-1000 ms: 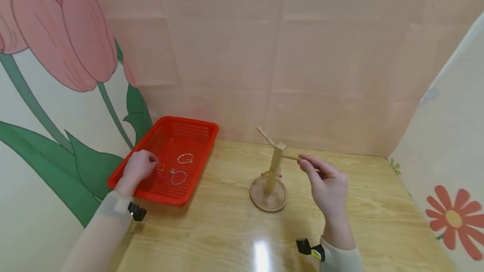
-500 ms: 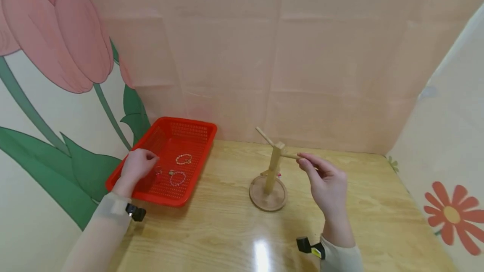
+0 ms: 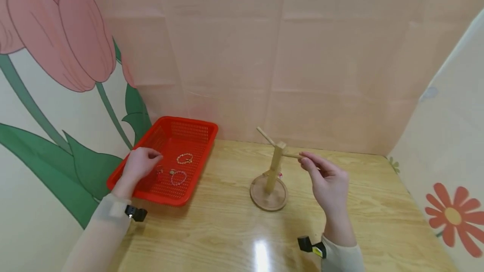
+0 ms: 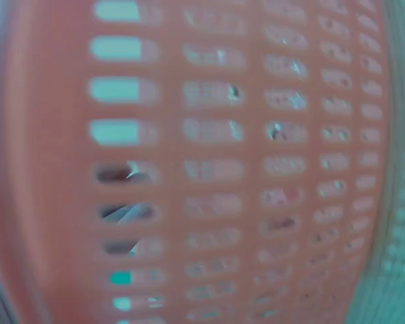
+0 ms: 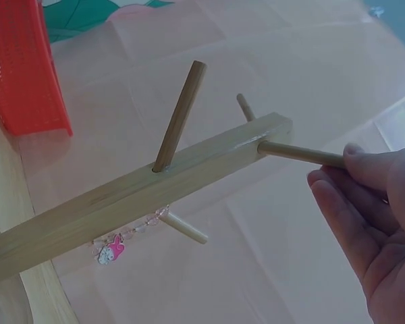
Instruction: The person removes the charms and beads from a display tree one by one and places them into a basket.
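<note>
Right hand: grip pinched on a peg of the wooden stand. Left hand: inside the red basket, fingers curled; grip state cannot be told, bracelets just beside it.

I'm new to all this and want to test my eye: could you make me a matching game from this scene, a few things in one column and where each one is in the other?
Things:
1. right hand
2. left hand
3. charm bracelet
4. beaded bracelets

Places:
a. hanging from a low peg of the wooden stand
b. lying on the floor of the red basket
c. holding the tip of an upper peg of the stand
d. reaching in over the basket's near left side

Pairs: 1-c, 2-d, 3-a, 4-b
</note>
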### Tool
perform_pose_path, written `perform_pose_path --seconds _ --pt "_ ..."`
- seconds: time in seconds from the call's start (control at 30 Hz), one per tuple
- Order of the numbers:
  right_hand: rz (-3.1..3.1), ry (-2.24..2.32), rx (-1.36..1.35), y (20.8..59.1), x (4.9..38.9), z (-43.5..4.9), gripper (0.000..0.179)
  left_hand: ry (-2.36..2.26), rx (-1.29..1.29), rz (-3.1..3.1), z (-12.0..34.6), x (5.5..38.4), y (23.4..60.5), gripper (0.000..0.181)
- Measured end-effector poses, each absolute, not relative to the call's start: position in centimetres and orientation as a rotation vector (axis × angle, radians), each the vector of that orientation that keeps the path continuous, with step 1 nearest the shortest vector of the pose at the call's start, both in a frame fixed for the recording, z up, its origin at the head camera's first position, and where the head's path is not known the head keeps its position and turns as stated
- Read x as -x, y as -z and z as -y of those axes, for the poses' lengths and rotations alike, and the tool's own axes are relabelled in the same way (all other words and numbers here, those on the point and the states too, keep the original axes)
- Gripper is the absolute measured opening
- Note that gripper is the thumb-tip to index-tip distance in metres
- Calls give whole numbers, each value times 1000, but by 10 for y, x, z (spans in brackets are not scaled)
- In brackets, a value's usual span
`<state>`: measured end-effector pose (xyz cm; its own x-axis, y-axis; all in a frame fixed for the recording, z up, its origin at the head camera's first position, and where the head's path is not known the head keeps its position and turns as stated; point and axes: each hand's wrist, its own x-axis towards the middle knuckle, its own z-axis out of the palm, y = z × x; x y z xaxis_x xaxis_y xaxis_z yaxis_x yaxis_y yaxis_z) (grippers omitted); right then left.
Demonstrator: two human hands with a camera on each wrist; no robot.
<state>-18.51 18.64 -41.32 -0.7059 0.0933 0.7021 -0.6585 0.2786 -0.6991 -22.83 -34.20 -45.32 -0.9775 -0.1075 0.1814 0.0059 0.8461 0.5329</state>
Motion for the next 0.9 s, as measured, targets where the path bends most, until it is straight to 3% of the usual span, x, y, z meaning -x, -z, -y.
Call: perform_pose_path --seconds 0.4,0.9 --pt "1916 -1581 -460 413 197 -193 17 932 36 2701 296 217 424 31" --pt "1835 -2148 -232 407 225 -197 34 1138 226 2515 214 209 401 20"
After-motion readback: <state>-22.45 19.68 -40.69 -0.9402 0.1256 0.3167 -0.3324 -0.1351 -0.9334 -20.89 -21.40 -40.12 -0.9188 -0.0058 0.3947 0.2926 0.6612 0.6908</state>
